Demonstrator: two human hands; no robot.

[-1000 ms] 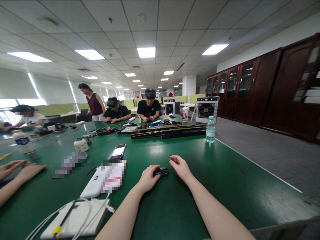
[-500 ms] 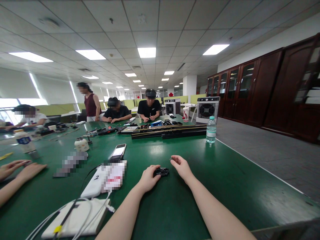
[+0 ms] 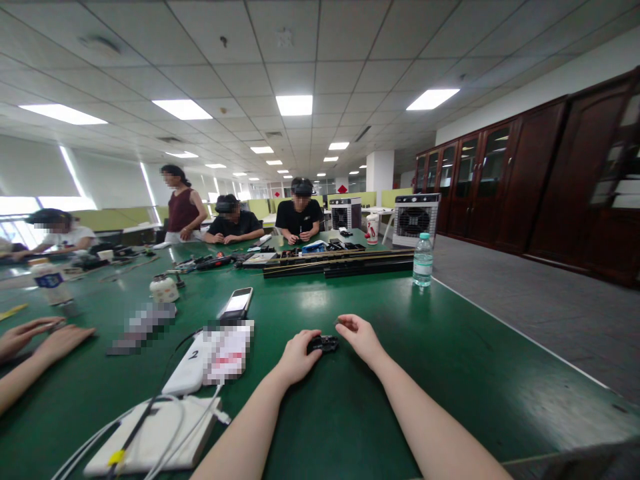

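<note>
A small black part (image 3: 323, 344) lies on the green table (image 3: 450, 360) in front of me. My left hand (image 3: 297, 357) rests on the table and grips the part's left end with the fingertips. My right hand (image 3: 361, 338) hovers just right of the part, thumb and forefinger pinched together on something tiny that I cannot make out.
A phone (image 3: 237, 303), a white power bank (image 3: 187, 371), a white box with cables (image 3: 150, 443) and a blurred card lie at the left. A water bottle (image 3: 423, 260) and long black rails (image 3: 340, 263) stand farther back. Another person's hands (image 3: 30, 337) rest at the left edge; several people sit beyond.
My right hand has closed its thumb and forefinger and moved slightly left toward the black part. The standing person at the back shifted a little. My left hand stays put.
</note>
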